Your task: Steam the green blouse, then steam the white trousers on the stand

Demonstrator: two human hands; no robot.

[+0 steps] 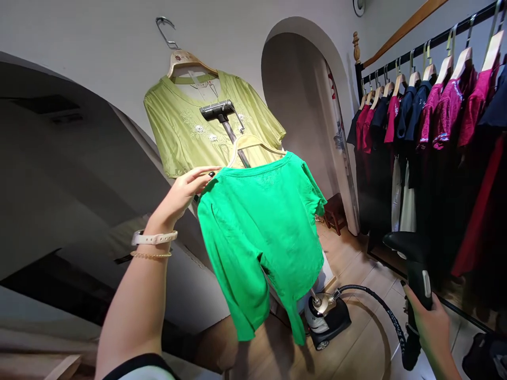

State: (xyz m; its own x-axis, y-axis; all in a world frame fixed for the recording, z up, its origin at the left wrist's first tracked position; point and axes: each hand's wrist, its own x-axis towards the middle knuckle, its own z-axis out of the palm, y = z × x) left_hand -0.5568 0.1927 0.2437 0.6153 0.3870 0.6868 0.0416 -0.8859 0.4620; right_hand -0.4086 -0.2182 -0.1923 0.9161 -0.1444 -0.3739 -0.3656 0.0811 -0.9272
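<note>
L hand [178,198] is up at the left shoulder of the green T-shirt [261,237], fingers [202,174] flat-ish against the shoulder edge; can't tell if it's a real pinch on the cloth or just a light touch. White watch strap [154,237] and thin gold bracelet [150,255] on that wrist. Shirt hangs on a pale wooden hanger [255,141] in front of a dark steamer pole [232,140], hook hidden, long axis running neck-to-hem down toward the floor [356,269], w/ the whole view tilted. R hand [425,330] has a closed grip around the handle of a black steamer head [412,258], head end up, low at right of view. Key relation: steamer head sits right of & below the shirt, well apart from it, w/ R hand far nearer to it & L hand nearer the shirt. Black hose [376,301] loops across the floor from the head to the steamer base [327,322] under the shirt. Behind: lime-green top [178,126] on its own hanger, high on the wall; at right, a rack [431,47] of dark & magenta clothes [447,116].
</note>
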